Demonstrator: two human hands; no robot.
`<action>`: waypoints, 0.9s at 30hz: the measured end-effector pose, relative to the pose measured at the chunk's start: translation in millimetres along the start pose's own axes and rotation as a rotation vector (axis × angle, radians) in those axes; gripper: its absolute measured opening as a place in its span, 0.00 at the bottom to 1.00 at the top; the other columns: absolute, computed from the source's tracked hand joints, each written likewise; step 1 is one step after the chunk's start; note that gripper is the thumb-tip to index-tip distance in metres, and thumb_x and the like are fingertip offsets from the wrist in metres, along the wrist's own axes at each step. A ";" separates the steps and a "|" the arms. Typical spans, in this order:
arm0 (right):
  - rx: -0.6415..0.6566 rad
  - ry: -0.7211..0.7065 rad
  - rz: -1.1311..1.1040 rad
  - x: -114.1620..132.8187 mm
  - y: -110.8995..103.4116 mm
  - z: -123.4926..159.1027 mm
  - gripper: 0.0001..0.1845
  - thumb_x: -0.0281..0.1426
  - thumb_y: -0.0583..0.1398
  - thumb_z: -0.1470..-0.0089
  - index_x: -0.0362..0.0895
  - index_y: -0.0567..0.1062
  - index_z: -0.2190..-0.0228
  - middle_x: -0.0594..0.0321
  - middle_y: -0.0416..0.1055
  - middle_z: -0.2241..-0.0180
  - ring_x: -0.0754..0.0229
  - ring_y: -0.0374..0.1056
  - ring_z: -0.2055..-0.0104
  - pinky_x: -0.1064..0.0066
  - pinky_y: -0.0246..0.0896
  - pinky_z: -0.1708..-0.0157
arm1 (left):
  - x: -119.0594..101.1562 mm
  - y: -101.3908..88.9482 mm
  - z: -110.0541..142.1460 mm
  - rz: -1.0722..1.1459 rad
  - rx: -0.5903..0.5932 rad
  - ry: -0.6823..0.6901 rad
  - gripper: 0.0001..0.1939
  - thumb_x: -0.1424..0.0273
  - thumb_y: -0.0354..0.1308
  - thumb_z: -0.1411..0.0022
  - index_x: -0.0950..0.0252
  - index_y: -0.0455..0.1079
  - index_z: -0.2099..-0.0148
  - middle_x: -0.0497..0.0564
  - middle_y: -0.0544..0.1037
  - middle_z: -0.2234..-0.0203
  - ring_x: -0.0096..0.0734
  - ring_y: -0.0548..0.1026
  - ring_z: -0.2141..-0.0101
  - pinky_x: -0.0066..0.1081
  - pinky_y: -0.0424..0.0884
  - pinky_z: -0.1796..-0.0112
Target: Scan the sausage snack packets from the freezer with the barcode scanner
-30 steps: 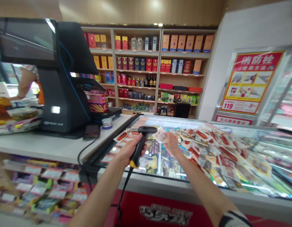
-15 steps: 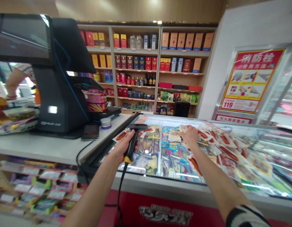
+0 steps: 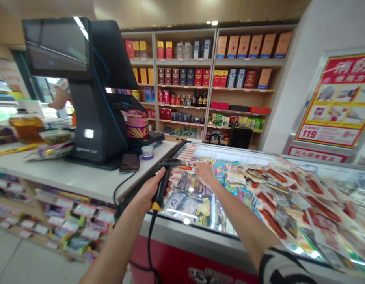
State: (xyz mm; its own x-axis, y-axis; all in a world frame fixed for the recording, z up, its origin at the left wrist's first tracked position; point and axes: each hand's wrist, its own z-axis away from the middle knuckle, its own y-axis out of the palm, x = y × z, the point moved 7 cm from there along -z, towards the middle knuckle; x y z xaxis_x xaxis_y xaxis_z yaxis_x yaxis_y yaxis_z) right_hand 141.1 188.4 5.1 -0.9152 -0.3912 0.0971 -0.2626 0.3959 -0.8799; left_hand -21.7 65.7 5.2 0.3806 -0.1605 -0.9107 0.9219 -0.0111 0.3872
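Note:
My left hand (image 3: 154, 189) is wrapped round the handle of a black and yellow barcode scanner (image 3: 163, 185), whose head points right and whose cable hangs down. My right hand (image 3: 204, 173) is just right of the scanner head, over the glass-topped chest. Its fingers are closed at the edge of a sausage packet (image 3: 186, 167); the fingertips are partly hidden. Many more sausage packets (image 3: 323, 209) lie in a loose pile on the right of the chest top (image 3: 244, 150). A pale packet (image 3: 236, 175) lies at that pile's left end.
Left of the chest, a white counter (image 3: 90, 177) carries a black checkout terminal (image 3: 94, 102), a small round tub (image 3: 147, 152) and a blurred-out dark item (image 3: 129, 162). Shelves of boxed goods (image 3: 185, 77) stand behind. At the far left, another person's arm (image 3: 60, 96) shows behind the terminal.
My right hand has moved left from the pale packet to the sausage packet beside the scanner. The view has turned left. My left hand still grips the scanner.

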 end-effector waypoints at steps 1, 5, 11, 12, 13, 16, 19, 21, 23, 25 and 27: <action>0.034 -0.012 -0.010 10.6 11.2 -6.9 0.16 0.30 0.46 0.48 0.47 0.66 0.59 0.61 0.66 0.59 0.57 0.58 0.55 0.65 0.49 0.59 | 0.6 -4.9 -0.4 -0.002 -0.010 0.002 0.16 0.59 0.51 0.49 0.68 0.65 0.67 0.47 0.69 0.84 0.20 0.66 0.86 0.20 0.62 0.86; 0.095 -0.038 -0.036 40.5 43.0 -29.8 0.19 0.25 0.44 0.49 0.45 0.63 0.56 0.60 0.65 0.58 0.60 0.62 0.59 0.70 0.54 0.65 | 3.6 -18.5 -4.5 -0.003 -0.029 0.000 0.16 0.59 0.51 0.49 0.68 0.64 0.68 0.46 0.68 0.85 0.20 0.66 0.86 0.20 0.62 0.86; 0.174 -0.063 -0.034 49.1 55.9 -30.6 0.15 0.26 0.47 0.51 0.46 0.67 0.62 0.59 0.67 0.60 0.59 0.63 0.62 0.68 0.55 0.66 | 6.0 -21.4 -9.8 -0.004 -0.042 -0.021 0.16 0.59 0.51 0.48 0.69 0.64 0.70 0.47 0.68 0.85 0.20 0.65 0.86 0.21 0.62 0.86; 0.182 -0.082 -0.038 46.6 53.8 -25.3 0.15 0.27 0.47 0.50 0.47 0.69 0.64 0.61 0.67 0.60 0.60 0.63 0.61 0.68 0.54 0.65 | 5.9 -19.6 -9.2 -0.003 -0.042 -0.020 0.16 0.59 0.51 0.48 0.69 0.65 0.70 0.47 0.68 0.85 0.20 0.65 0.86 0.21 0.62 0.86; 0.187 -0.108 -0.044 43.2 51.0 -18.7 0.14 0.28 0.46 0.50 0.48 0.69 0.66 0.63 0.67 0.61 0.60 0.62 0.60 0.69 0.54 0.64 | 5.9 -17.2 -8.1 -0.001 -0.040 -0.019 0.16 0.59 0.51 0.49 0.69 0.65 0.69 0.47 0.68 0.86 0.20 0.65 0.87 0.21 0.62 0.87; 0.171 -0.222 -0.084 28.6 40.1 5.5 0.11 0.28 0.48 0.52 0.46 0.71 0.72 0.66 0.68 0.66 0.63 0.61 0.62 0.70 0.51 0.60 | 5.3 -6.9 -3.4 -0.001 -0.026 0.005 0.15 0.59 0.51 0.48 0.68 0.65 0.69 0.46 0.67 0.86 0.20 0.65 0.87 0.21 0.61 0.87; 0.104 -0.286 -0.149 7.5 29.5 28.2 0.08 0.25 0.51 0.54 0.44 0.69 0.77 0.65 0.67 0.69 0.65 0.61 0.65 0.72 0.50 0.59 | 5.8 3.5 -0.4 -0.010 -0.015 0.032 0.15 0.59 0.50 0.48 0.68 0.64 0.69 0.47 0.68 0.86 0.20 0.65 0.87 0.20 0.61 0.87; 0.036 -0.215 -0.165 -10.2 23.6 37.7 0.06 0.26 0.52 0.54 0.44 0.69 0.74 0.63 0.66 0.66 0.65 0.61 0.65 0.72 0.52 0.61 | 7.8 9.7 -0.6 -0.022 0.001 0.030 0.15 0.59 0.50 0.48 0.69 0.64 0.69 0.48 0.69 0.85 0.20 0.65 0.86 0.20 0.61 0.86; -0.029 -0.067 -0.128 -27.0 18.6 43.2 0.09 0.30 0.52 0.53 0.43 0.68 0.67 0.60 0.64 0.63 0.63 0.61 0.63 0.71 0.53 0.63 | 10.4 16.3 -1.9 -0.031 0.035 0.016 0.16 0.59 0.51 0.48 0.69 0.64 0.68 0.48 0.69 0.85 0.21 0.66 0.86 0.20 0.61 0.86; -0.031 0.085 -0.050 -37.7 16.4 46.3 0.13 0.34 0.52 0.52 0.43 0.67 0.64 0.57 0.64 0.62 0.59 0.60 0.61 0.68 0.53 0.63 | 12.5 22.9 -3.0 -0.039 0.069 0.003 0.16 0.59 0.51 0.48 0.68 0.64 0.68 0.48 0.69 0.84 0.21 0.66 0.86 0.21 0.61 0.86; 0.038 0.179 0.023 -40.3 17.1 47.4 0.13 0.36 0.52 0.52 0.43 0.68 0.66 0.55 0.66 0.64 0.55 0.60 0.59 0.66 0.53 0.63 | 14.0 29.8 -2.4 -0.057 0.097 -0.006 0.16 0.59 0.51 0.48 0.68 0.64 0.68 0.48 0.69 0.84 0.21 0.66 0.86 0.21 0.61 0.87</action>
State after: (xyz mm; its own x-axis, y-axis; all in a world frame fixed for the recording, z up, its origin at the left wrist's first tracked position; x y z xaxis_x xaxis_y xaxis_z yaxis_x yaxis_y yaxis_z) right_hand 187.9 171.6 -36.0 -0.9615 -0.2271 0.1546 -0.2320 0.3698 -0.8997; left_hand 11.3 65.5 3.6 0.3274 -0.1629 -0.9307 0.9306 -0.1153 0.3475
